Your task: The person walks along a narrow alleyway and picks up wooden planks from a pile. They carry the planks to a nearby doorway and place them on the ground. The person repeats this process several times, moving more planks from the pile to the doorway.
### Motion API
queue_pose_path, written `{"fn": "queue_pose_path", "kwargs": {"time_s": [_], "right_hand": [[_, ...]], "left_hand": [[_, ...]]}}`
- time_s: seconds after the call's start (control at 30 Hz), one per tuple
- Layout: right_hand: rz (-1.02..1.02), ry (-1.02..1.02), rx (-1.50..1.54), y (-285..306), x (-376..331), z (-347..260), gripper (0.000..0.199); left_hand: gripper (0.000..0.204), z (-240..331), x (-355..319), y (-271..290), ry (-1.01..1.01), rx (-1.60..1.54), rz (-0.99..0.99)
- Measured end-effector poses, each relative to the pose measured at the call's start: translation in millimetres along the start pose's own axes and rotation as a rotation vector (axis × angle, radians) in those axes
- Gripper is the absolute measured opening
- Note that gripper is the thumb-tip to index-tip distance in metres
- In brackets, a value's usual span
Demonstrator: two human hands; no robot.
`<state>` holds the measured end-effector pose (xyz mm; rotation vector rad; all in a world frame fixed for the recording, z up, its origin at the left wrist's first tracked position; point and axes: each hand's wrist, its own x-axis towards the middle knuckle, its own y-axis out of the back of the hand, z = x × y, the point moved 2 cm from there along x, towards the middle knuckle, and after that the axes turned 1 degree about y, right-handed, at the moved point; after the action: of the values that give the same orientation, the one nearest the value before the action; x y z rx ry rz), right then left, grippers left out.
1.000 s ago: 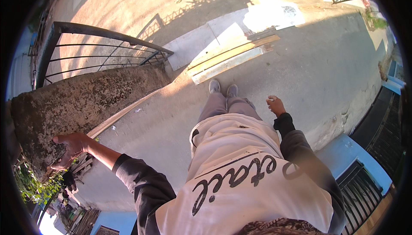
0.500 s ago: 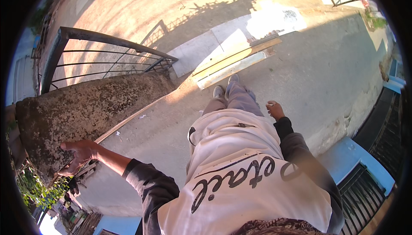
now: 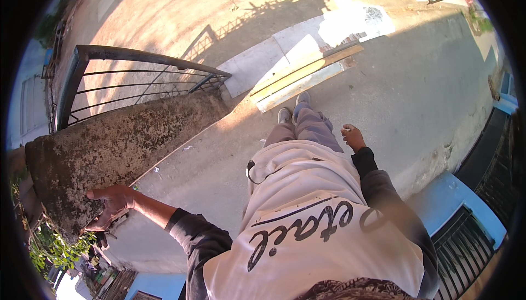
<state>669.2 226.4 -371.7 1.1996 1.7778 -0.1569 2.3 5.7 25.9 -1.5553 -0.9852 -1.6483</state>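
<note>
The left hand point(image 3: 109, 207) rests on the near end of a rough, mossy concrete wall point(image 3: 120, 146), its fingers spread and pressed to the stone; the right hand point(image 3: 353, 137) hangs free beside the thigh, fingers loosely curled, holding nothing; a metal railing point(image 3: 137, 75) stands behind the wall.

Rough concrete wall point(image 3: 120, 146) blocks 9 o'clock; left hand point(image 3: 112, 207) flat against its face. Metal railing point(image 3: 137, 75) closes off 10–11. Planks point(image 3: 304, 75) lie across at 12. Right hand point(image 3: 353, 137) has open pavement point(image 3: 416, 97) twd 1–3. Dark gate point(image 3: 466, 245) bars 4.
</note>
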Motion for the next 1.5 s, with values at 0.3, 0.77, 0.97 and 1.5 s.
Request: {"fn": "queue_pose_path", "kwargs": {"time_s": [0.3, 0.77, 0.97, 1.5], "right_hand": [[0.011, -0.062, -0.134, 8.8, -5.2, 33.4, 0.041], [0.022, 0.007, -0.040, 12.6, -6.5, -14.2, 0.044], [-0.059, -0.013, -0.184, 6.7, 6.8, 2.1, 0.045], [-0.181, 0.183, -0.275, 35.6, 53.5, -86.6, 0.044]], "left_hand": [[0.090, -5.9, -2.5, -4.2, 0.013, -0.089, 0.036], [0.098, -4.1, -3.2, -0.8, 0.044, -0.068, -0.034], [0.099, 9.5, -5.2, 1.4, 0.154, -0.078, -0.051], [0.103, 9.0, -6.2, 3.2, 0.152, -0.058, -0.031]]}}
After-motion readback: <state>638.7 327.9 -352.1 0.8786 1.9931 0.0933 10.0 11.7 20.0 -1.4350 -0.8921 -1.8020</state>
